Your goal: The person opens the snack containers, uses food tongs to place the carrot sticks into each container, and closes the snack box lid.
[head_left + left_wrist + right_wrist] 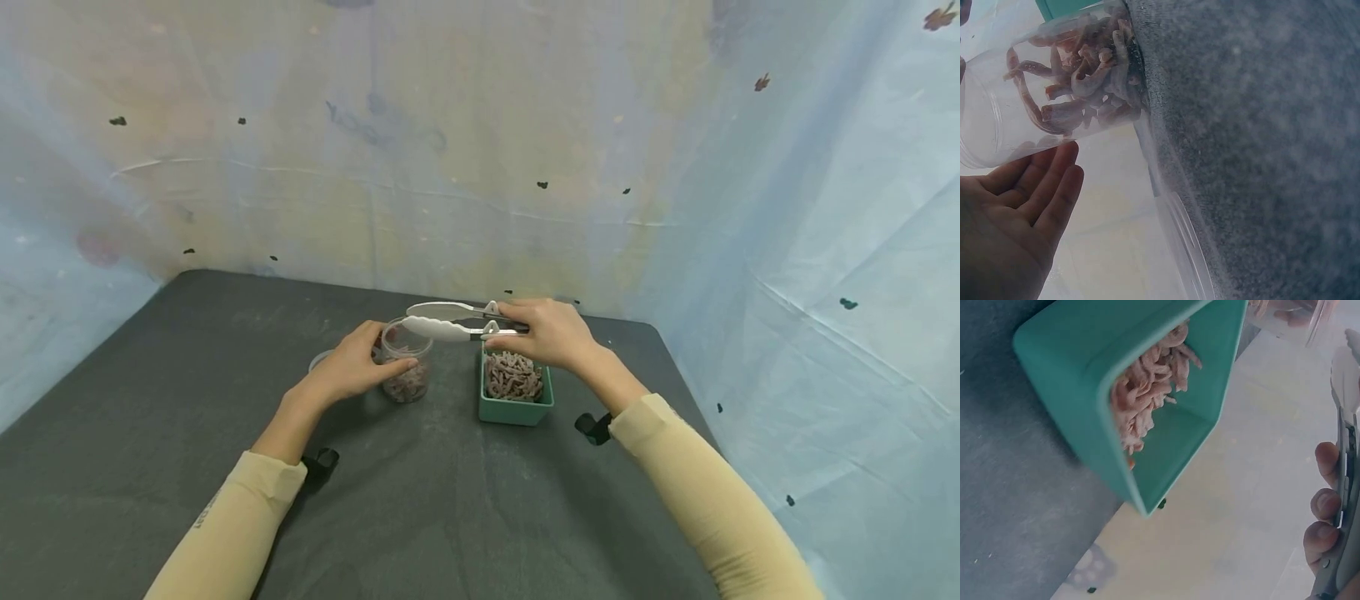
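A clear plastic jar, partly filled with brownish-pink twisted strips, stands upright on the dark table without a lid. My left hand holds it from the left, thumb on the near side and fingers on the far side. White-tipped tongs are in my right hand, which grips their grey handles. Their parted tips reach left over the jar's mouth, with no strip visible between them. Below my right hand sits a green rectangular container holding more strips.
A clear round lid-like piece lies on the table left of the jar, partly hidden by my left hand. Patterned sheeting hangs behind the table and along its sides. Black straps circle both wrists.
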`<state>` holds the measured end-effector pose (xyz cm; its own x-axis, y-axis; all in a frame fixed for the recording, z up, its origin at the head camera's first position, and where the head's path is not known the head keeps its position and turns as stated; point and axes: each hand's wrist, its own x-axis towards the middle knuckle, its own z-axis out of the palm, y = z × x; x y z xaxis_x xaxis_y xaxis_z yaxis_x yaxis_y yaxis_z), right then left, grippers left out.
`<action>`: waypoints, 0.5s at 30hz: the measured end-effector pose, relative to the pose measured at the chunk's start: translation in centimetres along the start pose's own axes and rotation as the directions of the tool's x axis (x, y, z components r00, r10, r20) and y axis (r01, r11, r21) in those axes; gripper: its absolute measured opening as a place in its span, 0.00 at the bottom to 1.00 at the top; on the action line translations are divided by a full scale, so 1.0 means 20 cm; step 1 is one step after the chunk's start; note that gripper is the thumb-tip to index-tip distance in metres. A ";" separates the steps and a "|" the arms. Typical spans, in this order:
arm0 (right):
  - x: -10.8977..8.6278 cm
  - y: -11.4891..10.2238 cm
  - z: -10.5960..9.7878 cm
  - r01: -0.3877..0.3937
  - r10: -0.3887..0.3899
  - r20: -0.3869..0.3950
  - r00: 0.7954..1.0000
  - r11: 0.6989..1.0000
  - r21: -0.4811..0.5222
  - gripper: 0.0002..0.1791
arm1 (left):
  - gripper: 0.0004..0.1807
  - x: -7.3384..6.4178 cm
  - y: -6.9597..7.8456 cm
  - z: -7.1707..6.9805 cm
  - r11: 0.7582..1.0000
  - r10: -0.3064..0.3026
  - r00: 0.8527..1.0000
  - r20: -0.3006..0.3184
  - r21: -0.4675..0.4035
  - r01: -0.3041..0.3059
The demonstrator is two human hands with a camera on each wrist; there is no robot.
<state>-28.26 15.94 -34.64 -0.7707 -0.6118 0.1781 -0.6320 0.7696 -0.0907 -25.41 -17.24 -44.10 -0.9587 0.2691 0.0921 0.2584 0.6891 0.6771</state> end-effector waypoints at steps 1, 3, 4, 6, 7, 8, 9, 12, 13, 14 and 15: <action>-0.01 0.01 -0.01 -0.009 0.009 -0.004 1.000 1.000 0.014 0.40 | 0.44 0.00 0.00 0.00 1.000 0.000 1.000 -0.001 0.000 0.000; -0.05 0.03 -0.02 -0.021 0.022 -0.011 1.000 0.999 0.032 0.40 | 0.43 0.00 0.00 0.00 1.000 0.002 1.000 0.000 -0.002 -0.002; -0.06 0.05 -0.02 -0.024 0.025 -0.018 1.000 0.999 0.038 0.39 | 0.43 0.00 0.00 0.00 1.000 0.002 1.000 0.000 -0.005 -0.002; -0.09 0.07 -0.03 -0.024 0.025 -0.028 0.999 0.999 0.039 0.39 | 0.43 0.00 0.01 0.00 1.000 0.002 1.000 0.000 -0.006 -0.002; -0.11 0.09 -0.04 -0.023 0.024 -0.035 0.999 0.999 0.034 0.39 | 0.43 0.00 0.01 0.00 1.000 0.000 1.000 0.000 -0.007 0.000; -0.13 0.11 -0.04 -0.023 0.024 -0.040 0.999 0.999 0.035 0.39 | 0.43 -0.01 0.01 0.00 1.000 0.001 1.000 0.000 -0.007 -0.001; -0.14 0.12 -0.04 -0.022 0.024 -0.044 0.999 0.999 0.036 0.39 | 0.43 -0.01 0.01 0.00 1.000 -0.001 1.000 -0.001 -0.005 0.001; -0.19 0.17 -0.05 -0.020 0.021 -0.052 0.998 1.000 0.012 0.39 | 0.43 -0.01 0.01 0.00 1.000 -0.004 1.000 -0.002 -0.004 0.004; -0.21 0.18 -0.05 -0.020 0.020 -0.052 0.998 1.000 0.003 0.39 | 0.43 -0.01 0.02 0.01 1.000 -0.006 1.000 -0.003 -0.004 0.006; -0.22 0.19 -0.06 -0.024 0.024 -0.051 0.998 1.000 -0.002 0.39 | 0.44 0.00 0.02 0.01 1.000 -0.006 1.000 -0.003 -0.003 0.006; -0.24 0.20 -0.06 -0.025 0.024 -0.051 0.998 1.000 -0.013 0.39 | 0.44 0.00 0.02 0.01 1.000 -0.006 1.000 -0.004 -0.003 0.006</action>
<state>-27.05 22.24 -34.73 -0.7805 -0.5829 0.2259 -0.6115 0.7870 -0.0820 -25.22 -16.95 -43.99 -0.9608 0.2619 0.0910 0.2522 0.6890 0.6794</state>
